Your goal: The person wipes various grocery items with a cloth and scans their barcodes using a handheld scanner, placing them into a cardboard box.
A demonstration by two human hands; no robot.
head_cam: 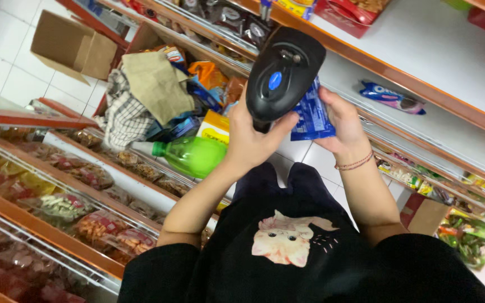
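We are looking down on a black shirt (310, 264) with a cat print. Beyond it, our left hand (251, 140) is gripping a black scanner (282, 73), fingers closed round its handle. Our right hand (343, 123) is pinching a blue packet (311, 115) just beside the scanner's head. Farther off, a green bottle (189, 154) is lying at the left shelf's (46, 230) front edge.

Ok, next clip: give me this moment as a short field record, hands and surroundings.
left hand: grips a black handheld scanner
right hand: holds a blue snack packet at the scanner's head
below hands: a green plastic bottle, a box of packets with cloths on top
setting: shop aisle, orange-edged shelves on both sides
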